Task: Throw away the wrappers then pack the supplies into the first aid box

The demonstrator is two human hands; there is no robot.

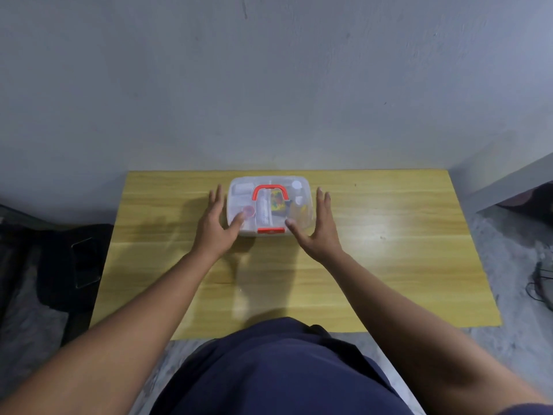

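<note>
Open hands (214, 226) (320, 232) flank closed first aid box (270, 205) holding packed supplies (264, 209)

We have a single head-worn wide-angle view, looking forward and steeply down over the navy-clad torso at the yellow wood-grain surface (389, 250), which sits near, within arm's reach. The grey plaster wall (269, 85) straight ahead fills the upper half, edges bowed.

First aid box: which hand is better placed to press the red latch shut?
Probably the right hand: its thumb lies beside the red latch on the first aid box. The left hand sits at the left corner, farther off. Both are open.
</note>
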